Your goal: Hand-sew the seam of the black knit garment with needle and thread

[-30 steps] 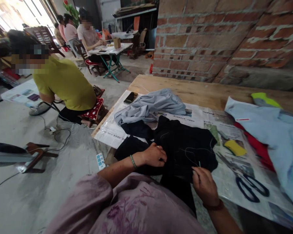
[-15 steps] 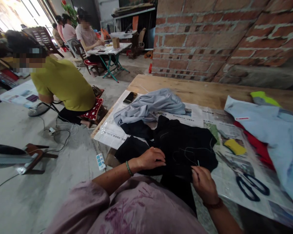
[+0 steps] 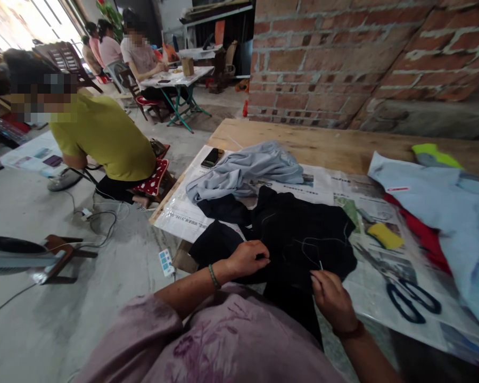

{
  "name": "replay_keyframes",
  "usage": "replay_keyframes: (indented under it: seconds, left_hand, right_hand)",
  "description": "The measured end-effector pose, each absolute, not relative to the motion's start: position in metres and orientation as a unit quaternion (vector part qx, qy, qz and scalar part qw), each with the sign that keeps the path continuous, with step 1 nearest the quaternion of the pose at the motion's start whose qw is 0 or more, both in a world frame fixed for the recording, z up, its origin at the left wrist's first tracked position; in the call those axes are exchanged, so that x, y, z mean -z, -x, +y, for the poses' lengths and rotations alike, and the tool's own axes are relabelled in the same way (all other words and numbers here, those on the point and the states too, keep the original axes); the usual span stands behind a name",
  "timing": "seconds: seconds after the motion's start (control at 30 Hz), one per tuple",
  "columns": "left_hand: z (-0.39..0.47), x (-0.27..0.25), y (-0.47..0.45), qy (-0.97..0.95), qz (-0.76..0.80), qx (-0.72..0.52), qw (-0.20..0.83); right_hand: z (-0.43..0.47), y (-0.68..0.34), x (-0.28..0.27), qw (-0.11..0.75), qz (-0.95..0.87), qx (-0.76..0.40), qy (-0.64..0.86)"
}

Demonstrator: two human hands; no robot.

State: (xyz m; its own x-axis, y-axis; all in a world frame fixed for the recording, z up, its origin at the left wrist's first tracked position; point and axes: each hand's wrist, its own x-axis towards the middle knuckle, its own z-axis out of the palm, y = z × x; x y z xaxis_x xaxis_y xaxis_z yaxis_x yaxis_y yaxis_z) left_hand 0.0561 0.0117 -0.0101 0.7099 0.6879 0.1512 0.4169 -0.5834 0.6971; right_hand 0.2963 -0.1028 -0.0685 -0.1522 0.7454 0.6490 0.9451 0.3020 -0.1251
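A black garment (image 3: 303, 223) lies bunched at the table's near edge, and both hands are at its front side. My left hand (image 3: 249, 259) is closed, thumb and fingers pinching the garment's near edge. The fingers of my right hand (image 3: 333, 295) are pressed together around a thin pale needle (image 3: 320, 264), whose end sticks up past the fingertips. Pale thread (image 3: 303, 243) runs in a loose loop over the black fabric beside it. Whether the right fingers also grip cloth, I cannot tell.
Scissors (image 3: 407, 292) and a yellow sponge-like piece (image 3: 385, 235) lie on the newspaper to the right, near a light blue garment (image 3: 451, 207). Grey cloth (image 3: 243, 170) and a phone (image 3: 213, 157) lie behind. A person in a yellow-green top (image 3: 107, 135) sits at left.
Both hands stay close to the black garment with almost the same grip. The view has shifted slightly; little else differs.
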Motion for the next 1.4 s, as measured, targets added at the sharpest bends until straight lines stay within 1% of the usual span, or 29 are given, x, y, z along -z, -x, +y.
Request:
replay_keyframes:
  seconds: [0.27,0.4,0.5,0.6,0.77,0.87,0.97,1.03,1.13,1.27,1.4]
  left_hand:
    - [0.010,0.008,-0.056,-0.824,0.361,-0.206,0.385]
    - [0.011,0.010,-0.057,-0.827,0.353,-0.202,0.389]
    - [0.012,0.014,-0.058,-0.831,0.341,-0.196,0.393]
    - [0.011,0.017,-0.059,-0.814,0.346,-0.205,0.419]
    - [0.008,0.017,-0.061,-0.781,0.356,-0.235,0.455]
    - [0.007,0.016,-0.061,-0.780,0.349,-0.250,0.455]
    - [0.008,0.015,-0.060,-0.782,0.345,-0.260,0.449]
    - [0.008,0.015,-0.060,-0.781,0.343,-0.265,0.449]
    - [0.007,0.015,-0.059,-0.783,0.340,-0.269,0.447]
    - [0.005,0.016,-0.058,-0.789,0.327,-0.272,0.444]
    - [0.004,0.016,-0.058,-0.797,0.315,-0.273,0.437]
  right_hand:
    - [-0.103,-0.298,0.077,0.313,-0.739,0.157,0.576]
    - [-0.103,-0.298,0.077,0.322,-0.738,0.156,0.572]
    - [-0.103,-0.298,0.077,0.323,-0.740,0.140,0.573]
    - [-0.104,-0.298,0.073,0.323,-0.740,0.115,0.578]
    - [-0.102,-0.300,0.057,0.341,-0.731,0.057,0.589]
    - [-0.097,-0.304,0.039,0.360,-0.698,0.042,0.618]
    - [-0.087,-0.305,0.017,0.375,-0.689,-0.004,0.620]
    - [-0.078,-0.302,0.003,0.364,-0.698,-0.054,0.615]
    - [-0.063,-0.293,-0.014,0.323,-0.739,-0.112,0.580]
    - [-0.044,-0.283,-0.023,0.266,-0.822,-0.126,0.488]
    - [-0.029,-0.280,-0.023,0.231,-0.848,-0.133,0.458]
